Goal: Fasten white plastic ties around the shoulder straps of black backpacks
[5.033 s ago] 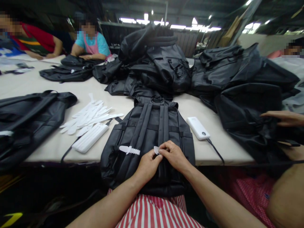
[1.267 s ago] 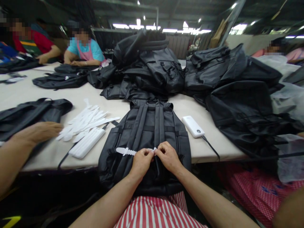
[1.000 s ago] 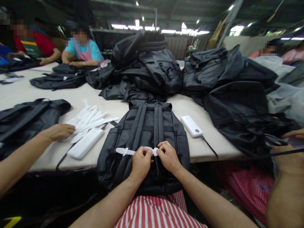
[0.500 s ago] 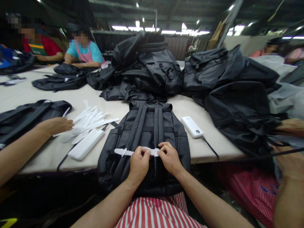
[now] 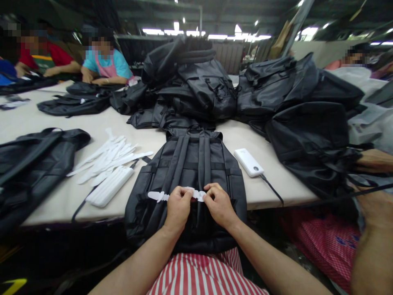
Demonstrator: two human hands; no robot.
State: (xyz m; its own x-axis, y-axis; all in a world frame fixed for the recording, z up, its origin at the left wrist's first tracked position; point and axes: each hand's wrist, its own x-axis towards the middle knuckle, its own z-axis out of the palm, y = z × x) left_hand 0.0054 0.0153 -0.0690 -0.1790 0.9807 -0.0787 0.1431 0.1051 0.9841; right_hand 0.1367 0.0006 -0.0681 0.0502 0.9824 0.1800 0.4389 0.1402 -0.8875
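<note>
While you sit or stand at the pale table (image 5: 294,190), both your hands are at the lower part of a black backpack (image 5: 190,168) set at the near edge, straps up, bottom end toward you; your left hand (image 5: 178,208) is curled nearly closed, thumb and forefinger pinching the left part of a white strip (image 5: 197,194); your right hand (image 5: 220,205) has thumb and forefinger together at that strip's right end, other fingers loosely bent. The strip runs across the right shoulder strap (image 5: 204,164); whether it goes all the way round, can't tell. Another white strip (image 5: 155,196), toothed along one part, lies over the backpack's lower left, its right end passing behind your left hand; any join there is hidden.

Left of the backpack: loose heap of white strips (image 5: 109,157), ribbed white block (image 5: 109,186) with dark cable just in front of it, black bag (image 5: 39,164) farther left; right of it: white power bank (image 5: 248,162), also cabled; then a slumped black bag (image 5: 310,139), with a co-worker's hand (image 5: 375,160) beside it; piled black bags (image 5: 199,88) behind; two people across the table, upper left, one in a pink apron (image 5: 106,65).
</note>
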